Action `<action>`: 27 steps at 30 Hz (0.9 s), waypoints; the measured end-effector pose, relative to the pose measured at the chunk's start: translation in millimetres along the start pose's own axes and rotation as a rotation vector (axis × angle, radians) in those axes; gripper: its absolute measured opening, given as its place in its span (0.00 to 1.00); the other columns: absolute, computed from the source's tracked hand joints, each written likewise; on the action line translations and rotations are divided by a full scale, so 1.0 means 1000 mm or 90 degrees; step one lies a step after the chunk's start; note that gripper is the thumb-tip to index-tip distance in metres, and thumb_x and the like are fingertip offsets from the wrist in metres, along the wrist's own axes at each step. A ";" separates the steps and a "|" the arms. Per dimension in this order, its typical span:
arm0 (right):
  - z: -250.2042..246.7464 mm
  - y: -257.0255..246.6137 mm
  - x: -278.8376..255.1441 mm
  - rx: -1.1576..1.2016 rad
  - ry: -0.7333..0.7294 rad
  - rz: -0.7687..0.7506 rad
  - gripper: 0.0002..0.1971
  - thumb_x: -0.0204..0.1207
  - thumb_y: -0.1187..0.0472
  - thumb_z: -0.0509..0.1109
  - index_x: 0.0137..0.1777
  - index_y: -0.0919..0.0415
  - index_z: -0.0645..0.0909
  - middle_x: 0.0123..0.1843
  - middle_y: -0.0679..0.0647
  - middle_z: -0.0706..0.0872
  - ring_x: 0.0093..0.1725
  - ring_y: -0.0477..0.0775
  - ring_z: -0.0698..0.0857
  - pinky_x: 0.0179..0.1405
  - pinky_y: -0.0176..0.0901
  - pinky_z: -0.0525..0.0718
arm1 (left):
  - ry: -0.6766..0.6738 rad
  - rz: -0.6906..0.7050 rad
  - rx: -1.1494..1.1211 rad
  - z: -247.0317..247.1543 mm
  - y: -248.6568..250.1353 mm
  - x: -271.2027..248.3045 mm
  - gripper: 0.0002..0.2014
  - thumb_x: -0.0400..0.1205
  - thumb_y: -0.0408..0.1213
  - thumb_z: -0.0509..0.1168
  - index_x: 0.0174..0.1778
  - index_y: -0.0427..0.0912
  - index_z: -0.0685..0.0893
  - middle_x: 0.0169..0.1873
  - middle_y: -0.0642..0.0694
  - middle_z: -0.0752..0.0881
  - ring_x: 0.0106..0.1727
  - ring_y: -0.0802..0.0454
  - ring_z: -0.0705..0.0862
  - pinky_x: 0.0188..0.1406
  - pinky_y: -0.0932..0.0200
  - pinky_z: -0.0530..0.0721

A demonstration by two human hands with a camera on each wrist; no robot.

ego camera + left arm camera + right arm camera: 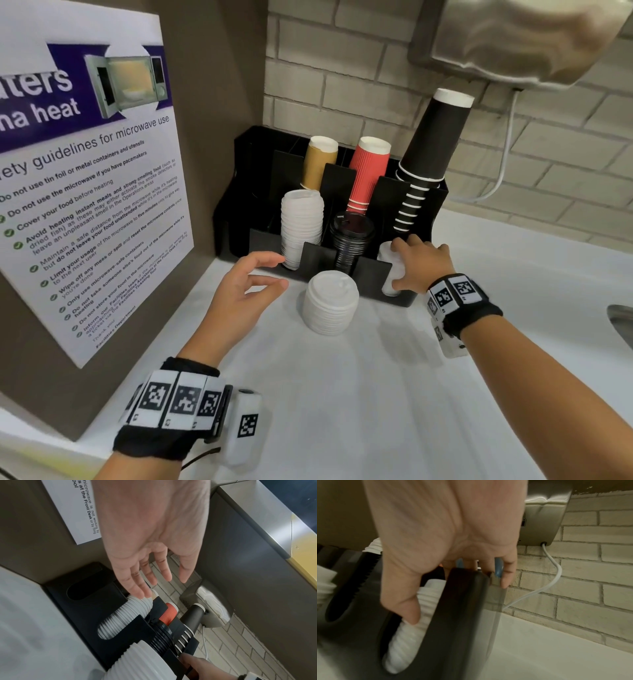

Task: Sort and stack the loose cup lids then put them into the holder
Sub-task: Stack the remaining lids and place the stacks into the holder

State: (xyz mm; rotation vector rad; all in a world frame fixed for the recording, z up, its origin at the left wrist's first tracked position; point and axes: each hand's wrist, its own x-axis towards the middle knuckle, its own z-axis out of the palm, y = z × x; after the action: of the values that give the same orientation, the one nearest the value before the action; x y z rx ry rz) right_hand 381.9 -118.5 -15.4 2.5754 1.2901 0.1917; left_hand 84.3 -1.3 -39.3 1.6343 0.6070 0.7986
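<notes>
A black holder (315,257) (82,608) (457,628) stands at the back of the white counter. Its left front slot has a tall stack of white lids (301,226) (126,615), and its middle slot has black lids (351,236) (161,638). My right hand (395,263) (458,601) grips a short stack of white lids (387,257) (406,642) in the right front slot, thumb on its side. A loose stack of white lids (330,301) (137,660) sits on the counter before the holder. My left hand (279,270) (163,586) hovers left of it, fingers relaxed and holding nothing.
Brown cups (320,161), red cups (368,171) and black cups (431,144) stand in the holder's back slots. A poster (85,205) covers the left panel. A metal wall unit (531,41) with a white cable (503,164) hangs upper right. A sink edge (620,318) shows far right.
</notes>
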 end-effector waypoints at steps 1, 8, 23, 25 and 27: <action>0.001 -0.001 -0.002 -0.004 0.007 0.003 0.36 0.66 0.46 0.75 0.72 0.52 0.65 0.62 0.54 0.74 0.58 0.60 0.80 0.57 0.55 0.73 | 0.001 0.000 -0.001 0.000 0.000 0.000 0.14 0.81 0.33 0.71 0.58 0.56 0.84 0.57 0.63 0.84 0.47 0.66 0.85 0.53 0.61 0.77; 0.003 -0.002 -0.015 -0.033 0.043 0.007 0.32 0.68 0.45 0.73 0.71 0.52 0.67 0.61 0.53 0.76 0.60 0.58 0.77 0.58 0.55 0.72 | -0.002 0.002 -0.002 0.001 -0.002 0.001 0.14 0.81 0.33 0.71 0.58 0.56 0.84 0.57 0.64 0.84 0.49 0.65 0.85 0.52 0.63 0.76; -0.004 -0.096 -0.033 0.393 -0.125 -0.117 0.46 0.63 0.37 0.78 0.79 0.44 0.62 0.68 0.56 0.74 0.68 0.58 0.75 0.64 0.48 0.76 | 0.006 -0.007 -0.020 0.003 -0.003 0.003 0.14 0.81 0.32 0.71 0.56 0.55 0.83 0.56 0.62 0.84 0.49 0.61 0.85 0.56 0.62 0.81; 0.000 -0.101 -0.027 0.397 -0.143 -0.098 0.46 0.61 0.37 0.79 0.78 0.43 0.62 0.68 0.57 0.73 0.68 0.60 0.75 0.64 0.49 0.76 | 0.007 -0.010 -0.022 0.002 -0.004 0.002 0.13 0.81 0.33 0.71 0.56 0.55 0.83 0.56 0.62 0.84 0.49 0.62 0.85 0.54 0.63 0.81; 0.002 -0.104 -0.024 0.399 -0.143 -0.090 0.45 0.61 0.39 0.80 0.77 0.44 0.62 0.67 0.57 0.73 0.67 0.60 0.75 0.63 0.49 0.77 | 0.009 -0.013 -0.020 0.000 -0.005 0.001 0.13 0.81 0.33 0.71 0.56 0.56 0.83 0.57 0.62 0.84 0.48 0.62 0.85 0.54 0.63 0.81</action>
State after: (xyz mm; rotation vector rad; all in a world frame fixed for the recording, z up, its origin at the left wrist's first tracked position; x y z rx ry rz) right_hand 287.8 -78.4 -46.5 2.8512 1.6297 -0.6072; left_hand 85.1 0.0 -43.7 1.5922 0.6173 0.8020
